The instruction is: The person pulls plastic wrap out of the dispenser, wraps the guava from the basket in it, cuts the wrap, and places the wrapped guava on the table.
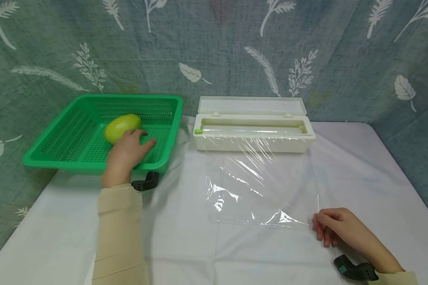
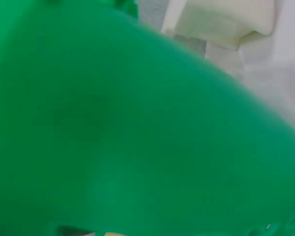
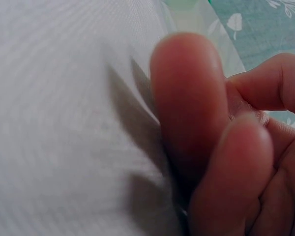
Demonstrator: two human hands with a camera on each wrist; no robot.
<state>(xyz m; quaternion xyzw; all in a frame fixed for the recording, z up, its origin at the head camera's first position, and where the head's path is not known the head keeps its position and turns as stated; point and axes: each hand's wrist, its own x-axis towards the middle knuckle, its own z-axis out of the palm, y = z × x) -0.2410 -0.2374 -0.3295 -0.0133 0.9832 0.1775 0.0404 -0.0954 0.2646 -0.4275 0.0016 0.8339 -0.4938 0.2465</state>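
A yellow-green mango (image 1: 123, 124) lies in the green plastic basket (image 1: 174, 134) at the left. My left hand (image 1: 126, 152) reaches over the basket's near rim, its fingertips at the mango's near right side and the thumb spread away. The basket wall hides this hand in the left wrist view. With thumb and index finger my right hand (image 1: 339, 225) pinches the near right corner of a sheet of cling film (image 1: 249, 190). In the right wrist view, the right hand's other fingers (image 3: 189, 93) hang loosely close over the white cloth.
The film runs out of a white cling film dispenser (image 1: 255, 144), its lid (image 1: 253, 106) raised. A green slider (image 1: 198, 131) sits at its left end. White cloth (image 1: 185, 245) covers the table, and a leaf-patterned curtain (image 1: 221, 47) stands behind.
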